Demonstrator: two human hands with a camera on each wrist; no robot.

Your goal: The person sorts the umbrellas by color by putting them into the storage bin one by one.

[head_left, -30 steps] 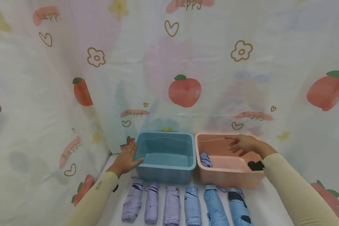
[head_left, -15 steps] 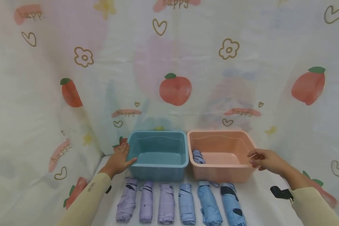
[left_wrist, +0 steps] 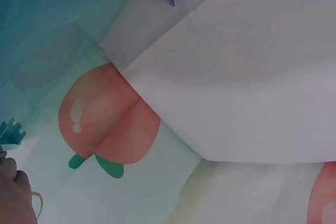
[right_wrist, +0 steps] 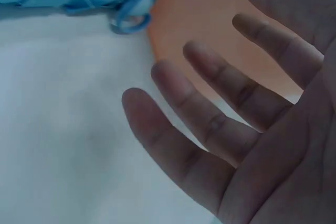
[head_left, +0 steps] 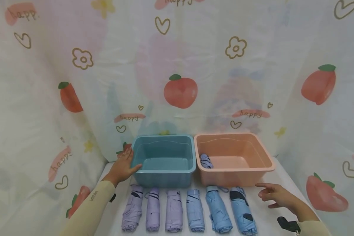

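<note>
My left hand (head_left: 121, 167) rests against the left side of a blue bin (head_left: 165, 177), fingers extended, thumb over the front rim. In the left wrist view only part of that hand (left_wrist: 13, 195) shows, in the lower left corner. Over the white table, my right hand (head_left: 278, 196) is held with spread fingers and nothing in it, right of a blue folded umbrella with black patches (head_left: 243, 209) and in front of the salmon-pink bin (head_left: 230, 178). Inside the pink bin, at its left end, lies a bluish-purple folded umbrella (head_left: 206, 161).
Several folded umbrellas lie in a row before the bins: purple ones such as the leftmost umbrella (head_left: 132, 208) on the left, blue ones such as the middle umbrella (head_left: 195, 209) on the right. A printed curtain (head_left: 129, 82) closes in the back and sides.
My right hand has withdrawn from inside the pink bin, passing its right rim, and come down toward the table in front. The left hand stays at the blue bin. The head view has shifted slightly.
</note>
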